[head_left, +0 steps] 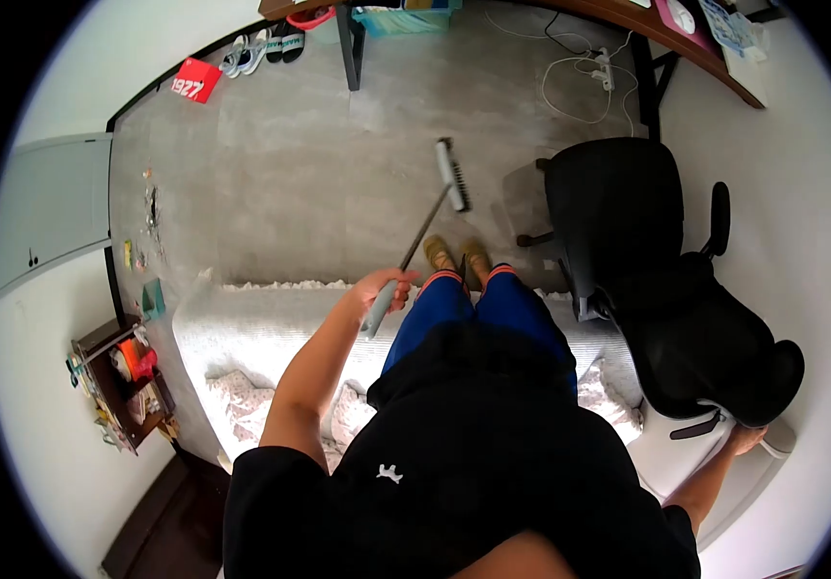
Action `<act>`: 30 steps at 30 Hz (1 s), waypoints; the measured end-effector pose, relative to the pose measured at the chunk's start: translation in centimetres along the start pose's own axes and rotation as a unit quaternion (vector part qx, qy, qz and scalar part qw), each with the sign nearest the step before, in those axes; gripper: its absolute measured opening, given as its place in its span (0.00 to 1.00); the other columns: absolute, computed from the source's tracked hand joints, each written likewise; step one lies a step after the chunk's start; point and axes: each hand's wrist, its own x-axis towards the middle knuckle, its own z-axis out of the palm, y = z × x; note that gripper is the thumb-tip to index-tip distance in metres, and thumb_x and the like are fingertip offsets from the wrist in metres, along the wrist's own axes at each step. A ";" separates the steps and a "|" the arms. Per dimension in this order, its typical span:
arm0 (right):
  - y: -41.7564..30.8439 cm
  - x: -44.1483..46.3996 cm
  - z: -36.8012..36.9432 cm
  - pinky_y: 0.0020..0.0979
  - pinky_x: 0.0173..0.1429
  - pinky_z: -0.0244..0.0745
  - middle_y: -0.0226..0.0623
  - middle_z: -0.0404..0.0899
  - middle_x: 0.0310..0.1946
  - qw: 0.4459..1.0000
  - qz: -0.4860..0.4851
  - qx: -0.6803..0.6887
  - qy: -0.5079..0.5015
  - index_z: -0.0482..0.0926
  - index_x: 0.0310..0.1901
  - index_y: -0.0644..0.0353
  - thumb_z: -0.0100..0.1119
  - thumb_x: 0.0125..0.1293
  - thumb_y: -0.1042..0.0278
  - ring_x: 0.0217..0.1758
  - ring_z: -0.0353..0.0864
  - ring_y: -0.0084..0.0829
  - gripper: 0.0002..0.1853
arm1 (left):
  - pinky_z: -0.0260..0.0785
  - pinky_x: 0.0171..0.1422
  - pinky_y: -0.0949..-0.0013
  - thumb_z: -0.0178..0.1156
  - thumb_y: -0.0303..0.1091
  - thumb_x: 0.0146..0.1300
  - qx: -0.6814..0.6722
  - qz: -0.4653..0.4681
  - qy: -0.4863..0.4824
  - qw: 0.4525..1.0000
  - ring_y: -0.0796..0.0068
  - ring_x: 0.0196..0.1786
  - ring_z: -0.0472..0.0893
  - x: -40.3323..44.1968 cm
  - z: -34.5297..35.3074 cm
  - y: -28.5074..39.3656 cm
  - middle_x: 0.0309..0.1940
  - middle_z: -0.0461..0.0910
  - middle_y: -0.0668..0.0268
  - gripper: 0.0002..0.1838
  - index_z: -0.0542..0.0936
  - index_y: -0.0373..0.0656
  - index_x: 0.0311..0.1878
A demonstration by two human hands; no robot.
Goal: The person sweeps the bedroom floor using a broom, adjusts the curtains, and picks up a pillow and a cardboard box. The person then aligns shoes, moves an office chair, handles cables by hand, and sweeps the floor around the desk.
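My left hand (387, 291) is closed round the grey grip of a long-handled brush (453, 177). The brush's thin dark shaft slants away from me, and its white head with dark bristles is at the floor just beyond my feet. On the right, my right hand (747, 440) is closed at the lower edge of a black office chair (613, 207), its fingers partly hidden by the chair. The chair stands close beside my legs, partly over the sofa's end.
Behind my legs is a sofa (271, 323) with a pale cover and patterned cushions. Small litter and a teal dustpan (152, 299) lie on the left floor. Shoes (245, 55), a red box (196, 80), a desk leg (350, 48) and a power strip (605, 70) with cables are farther off.
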 end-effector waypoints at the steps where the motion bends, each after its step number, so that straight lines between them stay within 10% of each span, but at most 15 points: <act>1: 0.6 0.3 0.5 0.36 0.59 0.60 0.35 0.66 0.54 1.000 0.008 -0.003 -0.004 0.64 0.55 0.54 0.55 0.51 0.53 0.59 0.62 0.36 0.29 | 0.59 0.17 0.77 0.49 0.30 0.56 0.019 -0.001 -0.016 1.000 0.80 0.16 0.67 0.9 0.2 0.3 0.16 0.67 0.69 0.11 0.68 0.38 0.42; 5: 0.9 0.4 1.0 0.38 0.57 0.62 0.37 0.67 0.52 0.999 0.040 -0.021 -0.016 0.65 0.54 0.54 0.56 0.50 0.50 0.57 0.64 0.38 0.30 | 0.62 0.16 0.74 0.50 0.35 0.58 0.236 -0.007 0.096 0.967 0.79 0.15 0.69 5.9 0.8 0.6 0.16 0.70 0.66 0.10 0.72 0.36 0.34; 11: 0.7 -0.1 0.8 0.40 0.55 0.63 0.41 0.69 0.50 0.998 0.055 -0.035 -0.019 0.65 0.53 0.53 0.56 0.50 0.49 0.54 0.67 0.40 0.30 | 0.62 0.14 0.70 0.50 0.38 0.61 0.673 -0.011 0.184 0.716 0.76 0.12 0.68 11.2 -2.7 1.2 0.15 0.69 0.63 0.14 0.73 0.35 0.38; 14: -0.2 -0.3 0.1 0.41 0.55 0.64 0.42 0.69 0.49 0.996 0.068 -0.032 -0.039 0.65 0.54 0.53 0.55 0.50 0.50 0.53 0.68 0.41 0.29 | 0.60 0.14 0.70 0.49 0.39 0.61 0.460 0.053 0.215 0.860 0.77 0.12 0.66 7.1 -4.8 0.3 0.14 0.67 0.65 0.18 0.68 0.47 0.55; 18: -1.6 -1.1 -1.1 0.41 0.54 0.64 0.42 0.68 0.50 0.993 0.107 -0.021 -0.039 0.65 0.54 0.51 0.55 0.51 0.51 0.54 0.68 0.41 0.28 | 0.56 0.13 0.71 0.49 0.36 0.61 0.359 0.038 0.276 0.891 0.77 0.12 0.63 1.4 -10.3 -1.7 0.19 0.70 0.67 0.25 0.60 0.56 0.62; 30: 2.3 1.0 1.1 0.42 0.55 0.64 0.50 0.70 0.47 0.996 0.014 -0.035 -0.087 0.67 0.52 0.58 0.62 0.42 0.51 0.52 0.68 0.47 0.34 | 0.59 0.12 0.69 0.51 0.32 0.59 0.305 0.145 0.451 0.826 0.76 0.10 0.64 -11.7 -20.6 0.7 0.11 0.65 0.66 0.26 0.60 0.49 0.62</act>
